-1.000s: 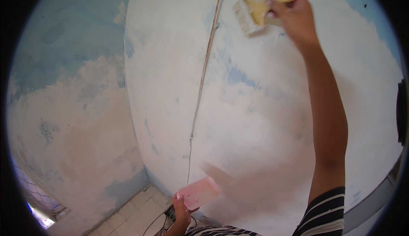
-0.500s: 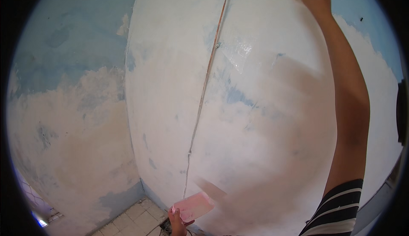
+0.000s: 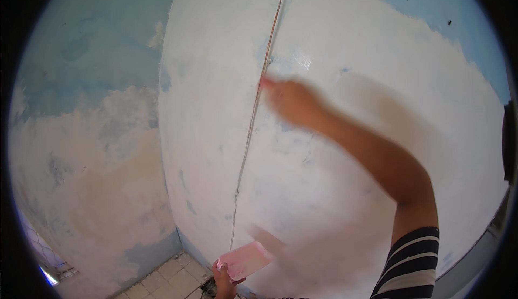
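Observation:
My left hand (image 3: 224, 283), low in the view, grips the near left edge of a pink flat rectangular plate (image 3: 248, 260) with pale smears on it. The plate stays tilted in front of the wall. Across the wall's middle reaches my right arm, in a striped black and white sleeve (image 3: 410, 261). My right hand (image 3: 294, 102) is closed and smeared by motion, close to a thin brown and grey cable (image 3: 253, 113) running down the wall. Whatever its fingers hold is hidden or blurred. A shiny patch (image 3: 305, 60) lies on the white coating just above this hand.
The facing wall (image 3: 210, 115) is mostly coated white, with blue paint (image 3: 426, 2) at the upper right. A left wall (image 3: 91, 45) meets it in a corner. Pale tiles (image 3: 162, 277) cover the floor below. A dark object (image 3: 508, 142) stands at the right rim.
My right hand has swept down and left from the upper right, where it held a flat yellowish tool, to beside the cable. The left hand and pink plate have barely moved.

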Demonstrator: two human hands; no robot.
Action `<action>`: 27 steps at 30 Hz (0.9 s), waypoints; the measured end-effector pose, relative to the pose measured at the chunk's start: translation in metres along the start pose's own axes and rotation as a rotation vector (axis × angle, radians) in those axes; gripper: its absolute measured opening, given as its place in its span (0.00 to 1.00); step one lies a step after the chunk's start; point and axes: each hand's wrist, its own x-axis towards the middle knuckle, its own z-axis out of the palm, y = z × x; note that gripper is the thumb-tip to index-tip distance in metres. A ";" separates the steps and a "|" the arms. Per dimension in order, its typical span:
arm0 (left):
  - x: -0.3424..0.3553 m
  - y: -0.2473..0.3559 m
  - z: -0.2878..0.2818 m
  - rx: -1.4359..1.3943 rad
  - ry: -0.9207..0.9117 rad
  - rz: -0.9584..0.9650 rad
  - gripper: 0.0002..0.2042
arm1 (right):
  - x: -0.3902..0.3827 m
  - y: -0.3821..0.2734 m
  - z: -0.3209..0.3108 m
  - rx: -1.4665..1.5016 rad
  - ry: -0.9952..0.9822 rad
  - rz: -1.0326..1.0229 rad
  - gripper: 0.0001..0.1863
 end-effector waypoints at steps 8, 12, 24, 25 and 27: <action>-0.006 -0.002 -0.009 -0.035 0.033 0.027 0.28 | 0.064 0.110 -0.214 -0.131 1.226 0.123 0.10; 0.000 -0.002 -0.017 -0.040 -0.059 0.087 0.30 | 0.070 0.093 -0.135 -0.583 0.544 0.068 0.15; 0.001 -0.006 -0.025 -0.082 0.079 -0.018 0.33 | 0.059 0.083 -0.061 0.290 0.247 0.195 0.14; 0.004 -0.007 -0.028 -0.094 0.055 -0.046 0.33 | 0.075 0.113 -0.098 0.293 0.361 0.283 0.16; 0.005 -0.005 -0.018 -0.084 0.068 -0.051 0.33 | 0.091 0.154 -0.175 0.015 0.661 0.283 0.12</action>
